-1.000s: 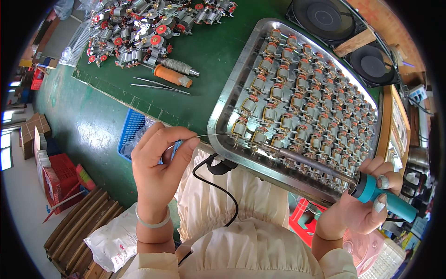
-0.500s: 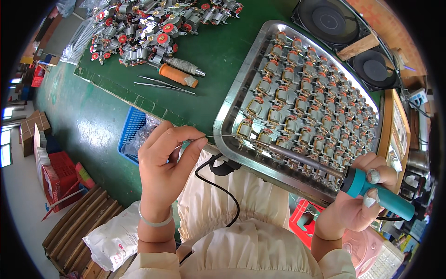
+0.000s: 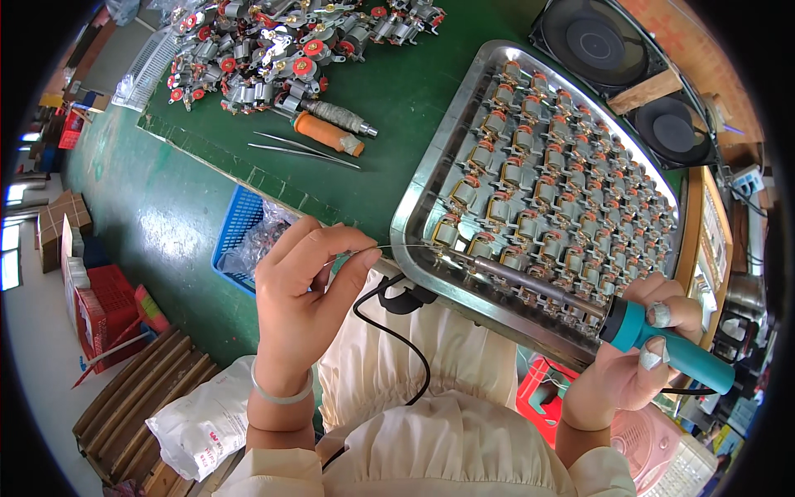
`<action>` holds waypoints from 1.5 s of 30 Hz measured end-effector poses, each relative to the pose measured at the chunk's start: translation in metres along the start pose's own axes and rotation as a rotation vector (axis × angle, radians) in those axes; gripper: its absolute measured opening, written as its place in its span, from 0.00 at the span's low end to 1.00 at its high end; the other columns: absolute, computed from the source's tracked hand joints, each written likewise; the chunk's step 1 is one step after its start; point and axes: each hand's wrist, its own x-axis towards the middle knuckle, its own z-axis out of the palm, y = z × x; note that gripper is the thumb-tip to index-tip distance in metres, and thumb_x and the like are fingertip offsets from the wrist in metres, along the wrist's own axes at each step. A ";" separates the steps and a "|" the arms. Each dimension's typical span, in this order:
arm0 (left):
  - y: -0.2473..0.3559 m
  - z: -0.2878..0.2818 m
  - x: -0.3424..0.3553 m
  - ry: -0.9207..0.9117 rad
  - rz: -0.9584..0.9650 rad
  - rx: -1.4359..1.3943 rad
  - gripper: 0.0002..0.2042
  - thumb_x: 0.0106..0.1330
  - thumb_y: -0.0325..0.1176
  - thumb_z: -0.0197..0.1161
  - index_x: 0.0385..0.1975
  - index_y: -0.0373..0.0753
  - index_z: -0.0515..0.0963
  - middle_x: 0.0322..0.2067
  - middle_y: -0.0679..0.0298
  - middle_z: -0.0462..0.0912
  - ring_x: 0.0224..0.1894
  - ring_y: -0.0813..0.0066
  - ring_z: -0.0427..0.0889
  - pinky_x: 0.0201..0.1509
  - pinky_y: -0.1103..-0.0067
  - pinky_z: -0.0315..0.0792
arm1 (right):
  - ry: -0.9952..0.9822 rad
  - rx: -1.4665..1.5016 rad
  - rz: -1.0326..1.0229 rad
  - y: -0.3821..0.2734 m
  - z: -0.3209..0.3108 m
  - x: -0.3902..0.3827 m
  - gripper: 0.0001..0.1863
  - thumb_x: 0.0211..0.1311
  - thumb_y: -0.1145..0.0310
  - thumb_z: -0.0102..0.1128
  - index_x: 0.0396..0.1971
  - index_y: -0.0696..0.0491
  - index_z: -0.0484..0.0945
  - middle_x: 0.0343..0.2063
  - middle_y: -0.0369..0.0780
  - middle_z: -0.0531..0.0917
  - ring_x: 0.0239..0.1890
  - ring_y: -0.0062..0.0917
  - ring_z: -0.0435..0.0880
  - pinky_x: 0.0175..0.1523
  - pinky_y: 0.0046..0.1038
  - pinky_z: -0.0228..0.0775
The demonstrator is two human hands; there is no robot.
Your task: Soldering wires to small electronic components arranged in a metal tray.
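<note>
A metal tray on the green table holds rows of small motors, silver with orange-red parts on top. My right hand grips a soldering iron by its teal handle; bits of tape cover two of its fingertips. The iron's dark shaft slants left over the tray, its tip near a motor at the tray's near left corner. Between thumb and forefinger, my left hand pinches a thin solder wire. The wire's end reaches close to the iron's tip; whether they touch is too small to tell.
A heap of motor assemblies lies at the far left, beside an orange-handled tool and tweezers. Two black fans stand past the tray. A blue basket sits below the table edge. The black cable crosses my lap.
The tray and table appear shifted slightly right and down in view. The iron's tip has moved a little left relative to the tray's motors. Both hands keep their grips.
</note>
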 end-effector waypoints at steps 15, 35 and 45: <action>0.000 -0.001 0.000 0.003 0.005 -0.001 0.05 0.42 0.20 0.62 0.20 0.36 0.74 0.15 0.69 0.67 0.12 0.86 0.55 0.15 0.87 0.50 | 0.032 0.040 0.000 0.001 -0.001 -0.001 0.13 0.45 0.65 0.49 0.24 0.59 0.62 0.17 0.37 0.60 0.19 0.22 0.56 0.25 0.23 0.48; -0.010 -0.005 -0.012 0.220 -0.087 -0.148 0.04 0.49 0.21 0.59 0.24 0.34 0.71 0.14 0.74 0.63 0.15 0.91 0.54 0.17 0.91 0.47 | 0.159 0.017 -0.050 -0.001 -0.003 0.002 0.13 0.45 0.62 0.49 0.24 0.57 0.63 0.17 0.37 0.61 0.20 0.22 0.58 0.27 0.23 0.50; 0.015 -0.012 -0.036 0.035 -0.294 -0.654 0.04 0.60 0.30 0.42 0.27 0.37 0.58 0.13 0.70 0.58 0.14 0.87 0.55 0.16 0.89 0.52 | 0.351 0.003 -0.204 -0.007 -0.051 0.004 0.14 0.49 0.65 0.44 0.29 0.62 0.66 0.24 0.44 0.67 0.26 0.26 0.65 0.31 0.24 0.57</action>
